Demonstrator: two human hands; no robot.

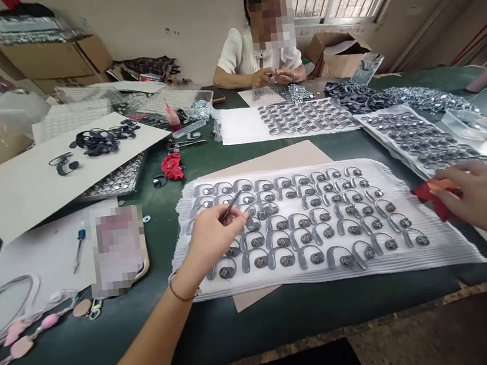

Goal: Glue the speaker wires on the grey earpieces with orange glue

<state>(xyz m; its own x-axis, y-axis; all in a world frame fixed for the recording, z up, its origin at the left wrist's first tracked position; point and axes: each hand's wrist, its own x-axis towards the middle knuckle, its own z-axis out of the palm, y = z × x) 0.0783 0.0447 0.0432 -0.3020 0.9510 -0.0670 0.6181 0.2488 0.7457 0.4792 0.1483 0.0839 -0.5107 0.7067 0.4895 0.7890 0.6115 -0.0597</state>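
My left hand (pixel 212 238) is closed around dark tweezers (pixel 231 205), their tip pointing up and away over the left part of a white foam sheet stack (pixel 287 204). Rows of grey ear-hook earphone pieces (pixel 282 241) with round silvery ends lie on the sheet. Just beyond my left fingertips is one such piece (pixel 268 210); whether they touch it I cannot tell. Off the sheet's right edge, my right hand (pixel 482 198) is closed on a crumpled red cloth (pixel 439 197).
Across the green table (pixel 225 335) sits a co-worker (pixel 256 59), both hands at small parts. More filled sheets (pixel 306 116) lie beyond and right (pixel 416 135). To the left are a board with dark pieces (pixel 17 183), a phone (pixel 120 248) and a red cloth bundle (pixel 172 167).
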